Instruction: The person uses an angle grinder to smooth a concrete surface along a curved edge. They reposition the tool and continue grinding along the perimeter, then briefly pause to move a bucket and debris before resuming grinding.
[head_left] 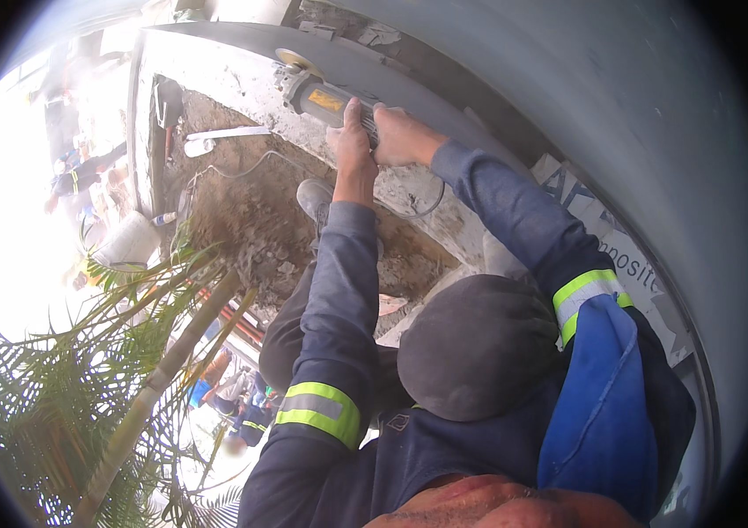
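Both my hands grip the grey body of an angle grinder (323,101), which has a yellow label on its side. My left hand (356,148) is closed around the rear of the body, its thumb lying along the top. Beside it, my right hand (403,136) is wrapped around the back end. The round disc (299,62) sits at the far end, close to a pale, rough concrete ledge (224,84); whether it touches the surface I cannot tell. Below my right hand a thin grey cable (434,204) curves down.
Rough soil (246,207) lies below the ledge, with a pale long-handled tool (226,134) on it. A white bucket (130,242) and a palm (158,374) stand left. A smooth grey curved surface (655,132) rises at right. Other people (83,176) are in the glare.
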The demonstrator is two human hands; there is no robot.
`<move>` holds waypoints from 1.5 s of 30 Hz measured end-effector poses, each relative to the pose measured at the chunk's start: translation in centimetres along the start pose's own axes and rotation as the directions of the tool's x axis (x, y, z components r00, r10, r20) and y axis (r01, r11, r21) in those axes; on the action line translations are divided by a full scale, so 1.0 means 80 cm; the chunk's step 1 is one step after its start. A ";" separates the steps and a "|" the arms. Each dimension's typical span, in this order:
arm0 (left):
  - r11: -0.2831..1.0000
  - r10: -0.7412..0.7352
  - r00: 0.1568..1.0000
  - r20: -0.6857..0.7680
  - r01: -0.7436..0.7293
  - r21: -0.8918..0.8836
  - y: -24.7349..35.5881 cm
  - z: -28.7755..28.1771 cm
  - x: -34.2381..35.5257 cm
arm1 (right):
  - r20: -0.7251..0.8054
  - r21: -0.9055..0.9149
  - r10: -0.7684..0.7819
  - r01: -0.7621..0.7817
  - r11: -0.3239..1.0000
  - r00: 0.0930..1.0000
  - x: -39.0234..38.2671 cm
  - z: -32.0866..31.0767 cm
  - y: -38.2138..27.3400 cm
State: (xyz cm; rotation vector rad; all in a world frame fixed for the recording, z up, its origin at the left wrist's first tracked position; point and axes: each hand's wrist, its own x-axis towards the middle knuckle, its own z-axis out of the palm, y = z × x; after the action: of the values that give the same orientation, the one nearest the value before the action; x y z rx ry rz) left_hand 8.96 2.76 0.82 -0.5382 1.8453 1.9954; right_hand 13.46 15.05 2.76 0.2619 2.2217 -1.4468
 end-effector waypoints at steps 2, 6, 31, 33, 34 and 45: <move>1.000 0.003 1.000 -0.015 -0.003 0.012 -0.001 -0.004 0.008 | 0.013 -0.013 -0.001 0.001 1.000 1.000 0.005 0.000 -0.003; 0.997 -0.066 0.995 -0.075 0.069 0.037 0.007 0.002 0.012 | 0.023 0.004 0.009 -0.009 1.000 1.000 0.011 -0.002 -0.006; 0.999 -0.024 0.999 -0.030 0.025 0.048 0.001 0.010 -0.027 | 0.014 0.007 0.026 -0.026 1.000 1.000 -0.027 -0.008 -0.002; 0.999 -0.048 0.999 -0.006 0.048 0.020 -0.001 0.004 -0.019 | 0.017 0.011 0.020 -0.020 1.000 1.000 -0.024 -0.008 -0.003; 0.998 -0.062 0.998 0.008 0.061 0.006 -0.002 0.001 -0.015 | 0.018 0.013 0.019 -0.019 1.000 1.000 -0.023 -0.008 -0.003; 0.996 -0.085 0.994 -0.066 0.088 0.034 0.014 0.006 0.002 | 0.041 0.052 0.011 -0.013 0.999 0.999 -0.004 -0.011 -0.012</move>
State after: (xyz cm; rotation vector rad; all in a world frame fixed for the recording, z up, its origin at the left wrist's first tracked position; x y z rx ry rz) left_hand 8.23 3.18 1.71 -0.6674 1.8599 1.9046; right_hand 13.06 15.45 3.99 0.2598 2.1487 -1.4919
